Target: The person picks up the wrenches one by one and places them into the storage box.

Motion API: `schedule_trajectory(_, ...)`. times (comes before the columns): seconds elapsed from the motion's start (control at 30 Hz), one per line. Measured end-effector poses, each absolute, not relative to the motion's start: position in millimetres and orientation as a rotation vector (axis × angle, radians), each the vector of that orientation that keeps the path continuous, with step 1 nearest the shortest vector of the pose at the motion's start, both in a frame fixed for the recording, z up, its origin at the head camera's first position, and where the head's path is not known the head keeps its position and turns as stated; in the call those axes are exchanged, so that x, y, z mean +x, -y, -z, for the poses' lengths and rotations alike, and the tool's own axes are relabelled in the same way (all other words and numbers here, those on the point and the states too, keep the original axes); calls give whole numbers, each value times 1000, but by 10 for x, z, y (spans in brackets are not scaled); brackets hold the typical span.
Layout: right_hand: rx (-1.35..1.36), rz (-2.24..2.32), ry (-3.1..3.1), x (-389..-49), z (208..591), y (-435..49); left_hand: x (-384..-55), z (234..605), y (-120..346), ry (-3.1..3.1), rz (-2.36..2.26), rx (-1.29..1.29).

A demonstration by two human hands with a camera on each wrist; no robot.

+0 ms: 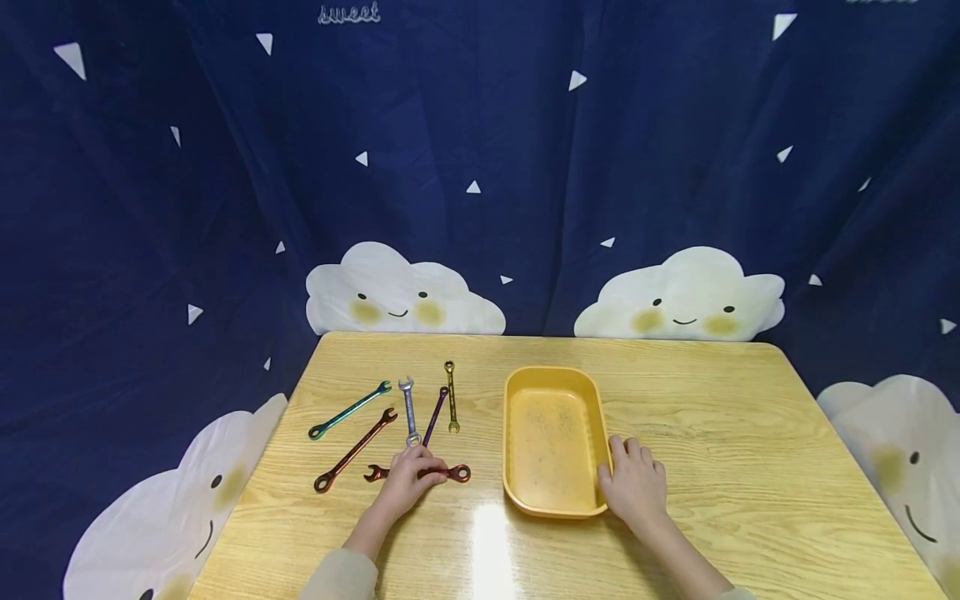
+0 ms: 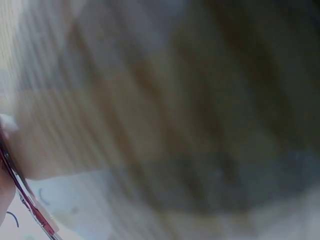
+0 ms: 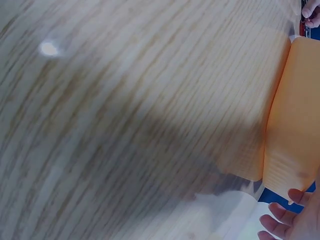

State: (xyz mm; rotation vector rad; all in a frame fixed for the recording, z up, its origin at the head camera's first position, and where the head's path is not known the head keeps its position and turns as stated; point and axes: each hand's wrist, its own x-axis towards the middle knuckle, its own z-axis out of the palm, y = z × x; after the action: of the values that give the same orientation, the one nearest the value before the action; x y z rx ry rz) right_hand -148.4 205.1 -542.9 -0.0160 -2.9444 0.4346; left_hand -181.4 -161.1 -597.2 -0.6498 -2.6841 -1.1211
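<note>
In the head view, my left hand [image 1: 408,482] grips a red combination wrench [image 1: 459,473], covering its middle while both ends show. The left wrist view catches part of that red wrench [image 2: 37,215] at its left edge, beside blurred fingers. My right hand [image 1: 636,486] rests at the right rim of a yellow-orange plastic tray [image 1: 512,450], fingers relaxed. From the right wrist, the tray's outer wall [image 3: 295,115] shows with the fingers loosely spread near its end. Just beyond the left hand lie a purple wrench [image 1: 436,417] and a silver-blue wrench [image 1: 409,408].
A teal wrench [image 1: 349,411] and a dark red wrench [image 1: 356,450] lie on the left side of the wooden table [image 1: 712,417]. Near the tray's left is a gold wrench [image 1: 452,398]. A dark blue curtain [image 1: 525,167] with clouds hangs behind the table.
</note>
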Motion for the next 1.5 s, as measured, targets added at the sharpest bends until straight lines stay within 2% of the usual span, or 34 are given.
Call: schedule_trajectory(1.5,-20,-454,2947,-1490,5441,-2055,-1792,5876,1589,2734,952,-629)
